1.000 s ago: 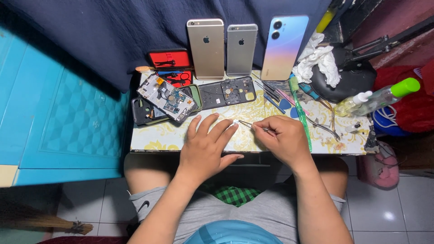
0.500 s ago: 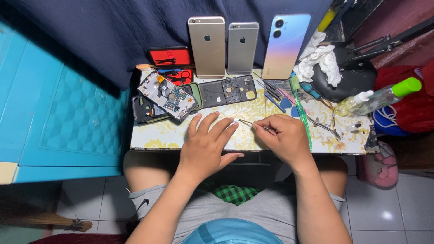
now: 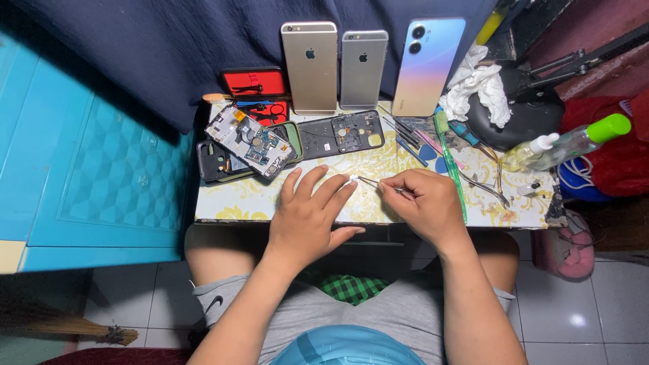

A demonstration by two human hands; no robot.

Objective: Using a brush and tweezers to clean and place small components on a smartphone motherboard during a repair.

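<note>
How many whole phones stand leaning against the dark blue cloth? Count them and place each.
3, side by side at the table's back edge: a large gold phone on the left, a smaller silver-grey phone in the middle, a blue-to-pink gradient phone on the right. None looks hidden.

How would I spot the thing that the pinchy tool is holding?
Find the small table with the yellow flowery top, then the two hands resting on it. The right hand holds thin metal tweezers pointing left, toward the left hand. At their tip, by the left fingertips, sits a tiny white part, far smaller than the phones and circuit board behind.
</note>
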